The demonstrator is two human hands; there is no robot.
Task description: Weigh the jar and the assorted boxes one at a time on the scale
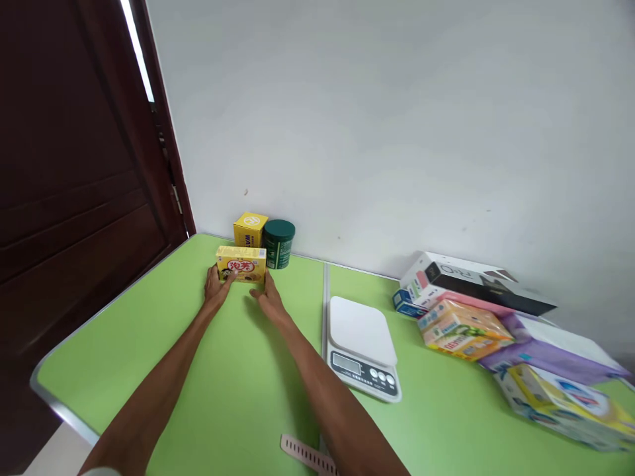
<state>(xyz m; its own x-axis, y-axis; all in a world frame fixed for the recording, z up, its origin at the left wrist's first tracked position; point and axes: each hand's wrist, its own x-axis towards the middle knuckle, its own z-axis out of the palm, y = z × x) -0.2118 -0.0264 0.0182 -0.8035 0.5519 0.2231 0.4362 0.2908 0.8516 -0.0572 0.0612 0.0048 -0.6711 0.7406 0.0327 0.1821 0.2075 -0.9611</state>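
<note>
A small yellow snack box (242, 264) with red lettering stands upright on the green table, gripped at its two ends. At its left end is my left hand (217, 287), closed on the box with the thumb laid across the front. My right hand (268, 297) holds the right end, its fingers along the side and its thumb below the front face. Directly behind stand a taller yellow box (250, 228) and, to its right, a dark green lidded tub (279, 244).
A white kitchen scale (363, 344) stands right of my right forearm. Further right lie a long black-and-white box (476, 284), a small blue box (407, 304), an orange tissue pack (464, 329), a purple pack (550, 347) and a yellow-white pack (565, 403). A pink strap (305, 453) lies near the front.
</note>
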